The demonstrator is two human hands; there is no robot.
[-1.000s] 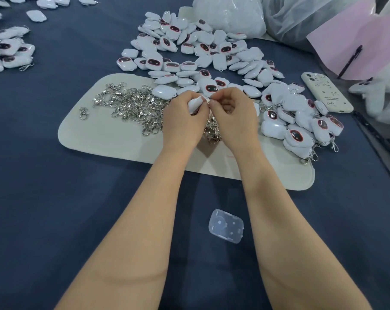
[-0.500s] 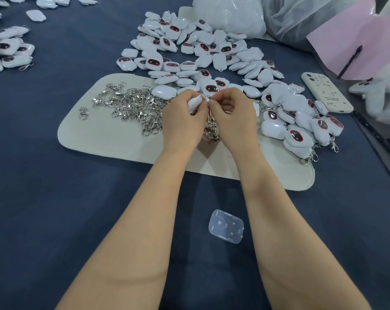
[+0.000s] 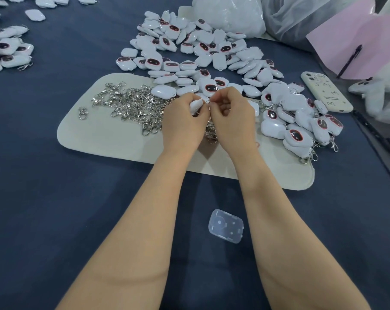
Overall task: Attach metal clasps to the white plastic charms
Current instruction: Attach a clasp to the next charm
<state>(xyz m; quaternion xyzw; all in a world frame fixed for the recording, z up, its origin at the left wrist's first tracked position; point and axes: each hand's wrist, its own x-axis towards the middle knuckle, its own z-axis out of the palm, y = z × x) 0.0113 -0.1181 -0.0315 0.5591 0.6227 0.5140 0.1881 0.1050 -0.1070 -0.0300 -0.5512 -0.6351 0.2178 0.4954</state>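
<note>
Both hands (image 3: 208, 118) pinch one white charm (image 3: 195, 105) – clasp hidden between fingertips.

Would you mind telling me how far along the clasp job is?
Done: charms with clasps lie piled on the right. In hand: the left hand holds one charm while the right hand works at its end. Left: a big pile of bare charms and loose clasps on the mat.

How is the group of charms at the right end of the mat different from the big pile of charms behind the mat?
The right-end group shows metal clasps hanging from several charms; in the big pile no clasps are visible. The right-end group is smaller and lies partly on the cream mat; the big pile spreads mostly over the blue cloth. Both hold the same white charms with dark oval faces.
</note>
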